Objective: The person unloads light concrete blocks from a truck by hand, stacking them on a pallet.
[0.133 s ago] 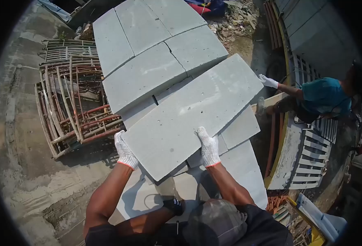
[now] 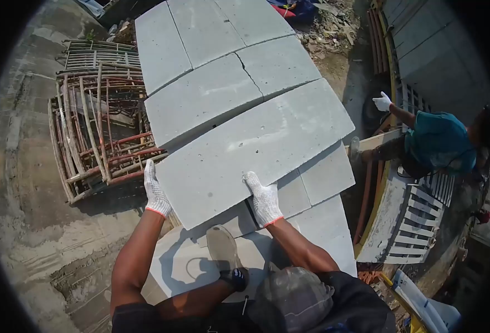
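A long, light-grey concrete block [image 2: 256,147] lies slantwise across the stack, close along the near side of another row of blocks [image 2: 203,111]. Against its left end presses my gloved left hand [image 2: 156,191], the fingers pointing up along the end face. My gloved right hand [image 2: 265,198] grips the near long edge, thumb on top and the other fingers hidden underneath. Below this block show lower blocks [image 2: 327,173], and my shoe [image 2: 222,247] rests on the pale surface in front of me.
At the right a co-worker in a teal shirt [image 2: 442,141] stands by a truck side with white slats [image 2: 414,227], one gloved hand [image 2: 382,102] raised apart from the block. Rusty metal frames [image 2: 98,127] are piled at the left. Rubble [image 2: 331,33] lies beyond the stack.
The block has shifted away from me and left, closing the gap to the row behind. Both my hands moved left with it. The co-worker's hand has come away from the block's far end.
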`<state>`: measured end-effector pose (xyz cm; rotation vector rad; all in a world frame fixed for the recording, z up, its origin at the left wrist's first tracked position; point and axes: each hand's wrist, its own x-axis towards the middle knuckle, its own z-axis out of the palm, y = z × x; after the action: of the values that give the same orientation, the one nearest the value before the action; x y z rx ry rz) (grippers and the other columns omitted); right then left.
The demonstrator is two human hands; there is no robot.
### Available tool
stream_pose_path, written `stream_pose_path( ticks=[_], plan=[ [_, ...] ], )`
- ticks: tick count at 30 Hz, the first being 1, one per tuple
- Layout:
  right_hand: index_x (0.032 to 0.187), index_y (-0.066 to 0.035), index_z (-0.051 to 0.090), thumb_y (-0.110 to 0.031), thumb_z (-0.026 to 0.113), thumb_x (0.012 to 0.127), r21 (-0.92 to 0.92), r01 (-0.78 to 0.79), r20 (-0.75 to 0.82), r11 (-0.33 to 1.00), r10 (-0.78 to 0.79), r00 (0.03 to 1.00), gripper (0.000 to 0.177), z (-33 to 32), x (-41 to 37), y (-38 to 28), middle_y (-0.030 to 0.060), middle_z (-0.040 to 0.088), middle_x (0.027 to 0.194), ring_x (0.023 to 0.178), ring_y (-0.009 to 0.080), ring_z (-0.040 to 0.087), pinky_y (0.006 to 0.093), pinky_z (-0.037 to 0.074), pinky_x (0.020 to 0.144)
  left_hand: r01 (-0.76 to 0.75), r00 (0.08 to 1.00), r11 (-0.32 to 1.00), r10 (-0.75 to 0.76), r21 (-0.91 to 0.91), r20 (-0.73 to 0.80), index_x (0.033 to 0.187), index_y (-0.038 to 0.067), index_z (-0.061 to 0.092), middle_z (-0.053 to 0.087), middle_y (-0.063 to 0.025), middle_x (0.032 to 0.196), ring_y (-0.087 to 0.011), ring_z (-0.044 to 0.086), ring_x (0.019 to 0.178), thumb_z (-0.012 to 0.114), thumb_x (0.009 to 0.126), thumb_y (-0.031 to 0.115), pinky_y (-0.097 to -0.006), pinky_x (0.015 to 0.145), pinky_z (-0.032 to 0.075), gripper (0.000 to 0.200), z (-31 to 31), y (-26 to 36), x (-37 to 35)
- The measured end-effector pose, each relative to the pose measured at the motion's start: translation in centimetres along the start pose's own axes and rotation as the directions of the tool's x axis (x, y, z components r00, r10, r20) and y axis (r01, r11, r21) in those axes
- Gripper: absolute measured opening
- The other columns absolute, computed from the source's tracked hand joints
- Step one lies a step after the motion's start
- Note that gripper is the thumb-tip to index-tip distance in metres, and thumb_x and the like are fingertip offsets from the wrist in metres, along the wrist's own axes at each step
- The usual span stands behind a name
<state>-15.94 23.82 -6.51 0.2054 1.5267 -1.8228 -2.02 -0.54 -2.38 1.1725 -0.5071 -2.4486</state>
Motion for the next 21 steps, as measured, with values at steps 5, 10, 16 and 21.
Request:
stream_pose_path(
  ticks=[5,10,16,21],
  plan=[
    [0.103,0.005,0.067,-0.038,0.078,0.087,-0.315,-0.334,0.26,0.888,0.42,0.87,0.047,4.1,0.3,-3.0,0.0071,0.068,0.084,0.078,0.0188,0.064,0.0349,0.052,0.074,-0.223,0.919,0.699,0.383,0.679,-0.093,0.136,0.01,0.056,0.06,-0.0049,0.128,-0.0186,0.057,0.116,0.058,0.098,0.034,-0.0377,0.101,0.046,0.046,-4.5,5.3,4.0],
    [0.095,0.001,0.071,-0.033,0.071,0.093,-0.529,-0.075,0.089,0.845,0.143,0.986,0.034,-3.5,1.5,-5.4,0.0039,0.068,0.074,0.064,0.0085,0.062,0.0253,0.05,0.06,-0.195,0.944,0.646,0.327,0.738,-0.037,0.14,0.007,0.052,0.06,-0.0064,0.131,-0.0195,0.058,0.118,0.062,0.097,0.035,-0.0362,0.103,0.045,0.053,-7.4,3.9,4.3],
    [0.138,0.003,0.049,-0.041,0.061,0.1,-0.68,0.186,-0.475,0.71,-0.619,0.626,0.059,-18.4,11.7,-7.5,0.0167,0.053,0.135,0.116,0.0225,0.055,0.036,0.044,0.103,0.062,0.991,0.938,-0.018,0.341,-0.132,0.146,0.009,0.045,0.058,-0.0118,0.137,-0.03,0.057,0.124,0.06,0.096,0.049,-0.046,0.104,0.048,0.066,-8.3,2.4,3.3],
    [0.11,0.005,0.07,-0.042,0.057,0.102,-0.429,0.316,-0.454,0.846,-0.504,0.735,0.049,-15.7,16.8,-7.5,0.0092,0.072,0.101,0.098,0.0193,0.062,0.0316,0.044,0.093,0.03,0.998,0.951,-0.011,0.309,-0.065,0.148,0.009,0.043,0.055,-0.0115,0.141,-0.0313,0.055,0.126,0.057,0.097,0.054,-0.0493,0.106,0.047,0.07,-5.8,2.6,2.8]
  ],
)
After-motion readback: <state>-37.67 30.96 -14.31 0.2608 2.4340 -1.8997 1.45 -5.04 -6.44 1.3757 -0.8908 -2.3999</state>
